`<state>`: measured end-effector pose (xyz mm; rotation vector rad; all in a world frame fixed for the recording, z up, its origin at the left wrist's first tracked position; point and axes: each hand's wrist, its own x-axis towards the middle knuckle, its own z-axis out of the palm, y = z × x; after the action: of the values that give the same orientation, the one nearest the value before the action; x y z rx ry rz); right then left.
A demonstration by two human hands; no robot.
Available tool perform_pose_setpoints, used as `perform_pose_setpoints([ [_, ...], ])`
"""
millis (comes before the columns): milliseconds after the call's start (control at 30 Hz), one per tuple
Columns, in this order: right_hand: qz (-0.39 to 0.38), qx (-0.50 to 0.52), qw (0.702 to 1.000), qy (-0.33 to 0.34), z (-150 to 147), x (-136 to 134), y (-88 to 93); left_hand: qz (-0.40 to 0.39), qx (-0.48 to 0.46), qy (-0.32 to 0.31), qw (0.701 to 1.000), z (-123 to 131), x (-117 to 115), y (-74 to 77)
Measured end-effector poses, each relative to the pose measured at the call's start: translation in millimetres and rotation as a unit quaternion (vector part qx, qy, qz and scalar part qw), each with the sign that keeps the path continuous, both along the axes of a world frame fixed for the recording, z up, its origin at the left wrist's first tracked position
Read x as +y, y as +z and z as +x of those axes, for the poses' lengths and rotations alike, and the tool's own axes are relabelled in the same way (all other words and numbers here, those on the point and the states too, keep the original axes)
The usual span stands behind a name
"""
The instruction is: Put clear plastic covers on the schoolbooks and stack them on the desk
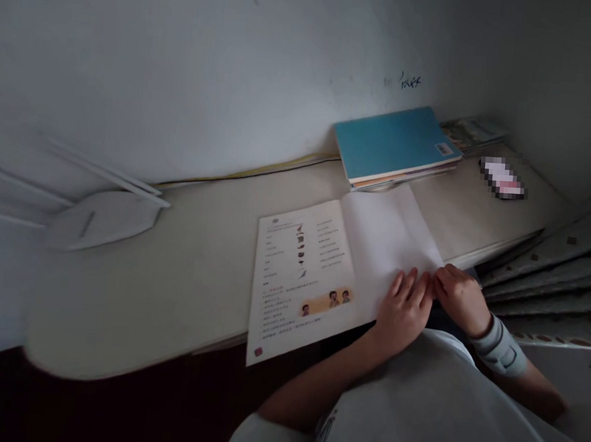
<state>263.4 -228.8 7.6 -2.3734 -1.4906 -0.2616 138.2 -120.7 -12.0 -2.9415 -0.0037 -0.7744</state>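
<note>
An open book (293,261) lies at the front edge of the desk, its left page printed with text and small coloured pictures. Across its right side is a white sheet of paper (382,233), with a crease or strip along the right edge. My left hand (404,311) rests on the lower part of this sheet, fingers stretched out. Right beside it, my right hand (463,299), with a grey band on the wrist, has its fingers closed at the sheet's lower right corner. Its fingertips are partly hidden.
Behind the book, a blue book (395,144) tops a stack against the wall. More books (474,132) and a phone (502,178) are to the right. A white paddle-shaped base with rods (108,219) stands at left. A cable (248,173) runs along the wall; a curtain (557,277) hangs right.
</note>
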Motion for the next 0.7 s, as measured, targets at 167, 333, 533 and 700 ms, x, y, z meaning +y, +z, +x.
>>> perform_pose_setpoints([
  [167,-0.025,0.022,0.999,-0.004,9,-9,2.4,-0.007,-0.005,-0.018,1.0,2,-2,1.1],
  [333,0.06,0.017,0.996,-0.067,89,-15,-10.4,-0.013,0.037,-0.061,0.997,-4,-3,-4.3],
  [533,-0.05,0.022,0.993,-0.105,159,31,-29.4,-0.009,0.019,-0.075,0.997,-1,-7,-5.9],
  [700,-0.111,0.018,0.992,-0.058,151,46,-29.3,-0.013,0.028,-0.1,0.994,14,-11,-3.2],
])
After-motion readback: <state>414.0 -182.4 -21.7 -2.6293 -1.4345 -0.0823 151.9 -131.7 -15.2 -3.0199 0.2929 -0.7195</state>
